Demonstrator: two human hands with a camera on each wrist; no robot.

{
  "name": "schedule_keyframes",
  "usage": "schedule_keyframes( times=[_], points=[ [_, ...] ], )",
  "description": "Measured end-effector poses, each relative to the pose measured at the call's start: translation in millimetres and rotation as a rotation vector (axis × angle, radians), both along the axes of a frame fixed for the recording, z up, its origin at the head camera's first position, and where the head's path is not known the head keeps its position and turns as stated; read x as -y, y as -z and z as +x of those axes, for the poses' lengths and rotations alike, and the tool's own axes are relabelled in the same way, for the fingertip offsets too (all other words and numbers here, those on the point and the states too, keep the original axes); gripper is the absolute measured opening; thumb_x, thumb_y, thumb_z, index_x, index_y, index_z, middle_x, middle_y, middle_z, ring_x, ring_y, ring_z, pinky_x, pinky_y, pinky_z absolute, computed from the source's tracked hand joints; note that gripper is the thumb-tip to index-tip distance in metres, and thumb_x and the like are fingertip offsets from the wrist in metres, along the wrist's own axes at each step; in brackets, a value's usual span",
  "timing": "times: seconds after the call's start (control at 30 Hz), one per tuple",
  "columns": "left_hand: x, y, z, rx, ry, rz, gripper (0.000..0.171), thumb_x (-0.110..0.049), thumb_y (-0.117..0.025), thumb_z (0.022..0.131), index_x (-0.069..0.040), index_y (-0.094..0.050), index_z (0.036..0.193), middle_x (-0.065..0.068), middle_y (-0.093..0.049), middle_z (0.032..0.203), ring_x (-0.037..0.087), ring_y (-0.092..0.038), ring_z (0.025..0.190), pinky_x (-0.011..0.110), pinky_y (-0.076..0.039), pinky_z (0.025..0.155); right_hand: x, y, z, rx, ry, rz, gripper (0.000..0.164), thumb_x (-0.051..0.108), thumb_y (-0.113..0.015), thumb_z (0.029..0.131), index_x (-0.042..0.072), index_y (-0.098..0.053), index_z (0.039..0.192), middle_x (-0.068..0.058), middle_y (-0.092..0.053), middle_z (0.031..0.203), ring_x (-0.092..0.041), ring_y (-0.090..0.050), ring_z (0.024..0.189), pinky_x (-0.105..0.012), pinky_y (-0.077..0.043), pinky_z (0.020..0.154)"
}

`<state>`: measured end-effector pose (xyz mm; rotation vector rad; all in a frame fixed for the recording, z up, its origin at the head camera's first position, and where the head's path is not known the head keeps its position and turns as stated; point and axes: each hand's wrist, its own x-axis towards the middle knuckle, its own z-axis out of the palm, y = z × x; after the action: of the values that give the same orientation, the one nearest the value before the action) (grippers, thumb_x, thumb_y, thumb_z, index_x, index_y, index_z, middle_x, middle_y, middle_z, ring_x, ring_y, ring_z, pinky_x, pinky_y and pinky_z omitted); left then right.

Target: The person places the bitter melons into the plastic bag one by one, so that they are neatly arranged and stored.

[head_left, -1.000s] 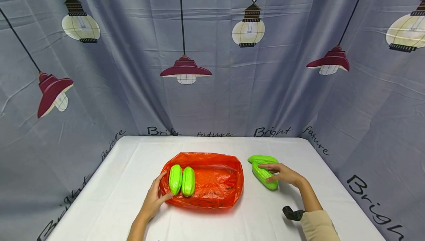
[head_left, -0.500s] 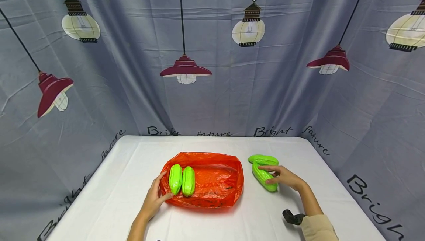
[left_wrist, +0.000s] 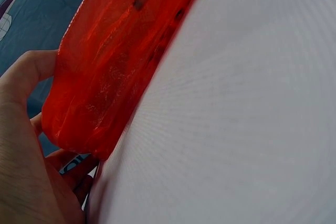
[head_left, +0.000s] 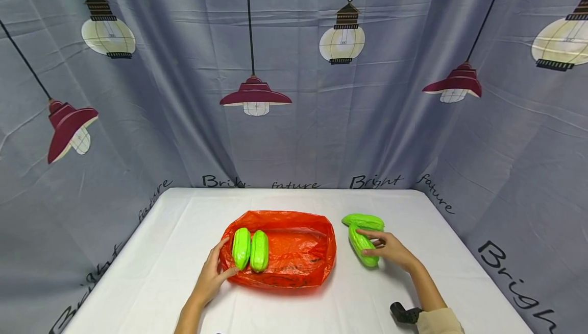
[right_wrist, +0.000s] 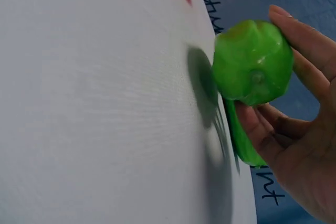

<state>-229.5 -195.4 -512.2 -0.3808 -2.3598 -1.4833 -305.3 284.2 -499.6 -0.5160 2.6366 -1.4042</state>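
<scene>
A red plastic bag (head_left: 298, 252) lies with its mouth spread wide on the table. Two green ridged gourds, a left one (head_left: 241, 248) and a right one (head_left: 259, 251), rest side by side in its left part. My left hand (head_left: 212, 275) holds the bag's left side, fingers and thumb spread around the edge; in the left wrist view the thumb touches the red plastic (left_wrist: 105, 87). My right hand (head_left: 392, 249) pinches another green gourd (head_left: 357, 244) between thumb and fingers. In the right wrist view this gourd (right_wrist: 252, 61) appears slightly off the table, its shadow beside it.
Just behind the held gourd lies one more green gourd (head_left: 365, 220). A white cloth covers the table (head_left: 151, 272). A blue-grey curtain (head_left: 294, 140) with printed lamps surrounds its far and side edges. A black device (head_left: 404, 313) is at my right wrist.
The near end of the gourd in my right hand has shifted slightly toward me and left. My left hand and the bag have stayed in place.
</scene>
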Motion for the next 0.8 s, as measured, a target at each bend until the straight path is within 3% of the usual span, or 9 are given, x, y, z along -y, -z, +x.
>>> schedule_keyframes(
  times=[0.3,0.53,0.8],
  points=[
    [0.6,0.4,0.1,0.000,0.009,0.006,0.075,-0.008,-0.070,0.074,0.001,-0.034,0.139,0.029,-0.037,0.135,0.045,-0.034,0.123,0.061,-0.029,0.095,11.5,-6.5,6.5,-0.084,0.053,-0.074,0.060,0.026,-0.077,0.074,0.018,-0.055,0.130,-0.013,-0.051,0.129,-0.029,-0.054,0.097,-0.041,-0.044,0.079],
    [0.5,-1.0,-0.5,-0.023,0.007,0.003,0.075,-0.007,-0.071,0.073,0.002,-0.035,0.138,0.029,-0.038,0.134,0.044,-0.034,0.123,0.061,-0.028,0.095,19.5,-12.7,8.2,-0.161,0.027,-0.157,0.061,0.020,-0.075,0.076,0.014,-0.052,0.133,-0.013,-0.048,0.133,-0.033,-0.053,0.098,-0.036,-0.048,0.081],
    [1.4,1.3,-2.0,-0.026,0.003,-0.009,0.075,-0.009,-0.071,0.073,0.002,-0.035,0.138,0.028,-0.039,0.134,0.045,-0.033,0.123,0.063,-0.027,0.095,32.7,-33.4,11.4,-0.237,0.021,-0.167,0.063,0.021,-0.077,0.074,0.014,-0.053,0.132,-0.013,-0.049,0.131,-0.028,-0.055,0.097,-0.034,-0.049,0.083]
  ],
)
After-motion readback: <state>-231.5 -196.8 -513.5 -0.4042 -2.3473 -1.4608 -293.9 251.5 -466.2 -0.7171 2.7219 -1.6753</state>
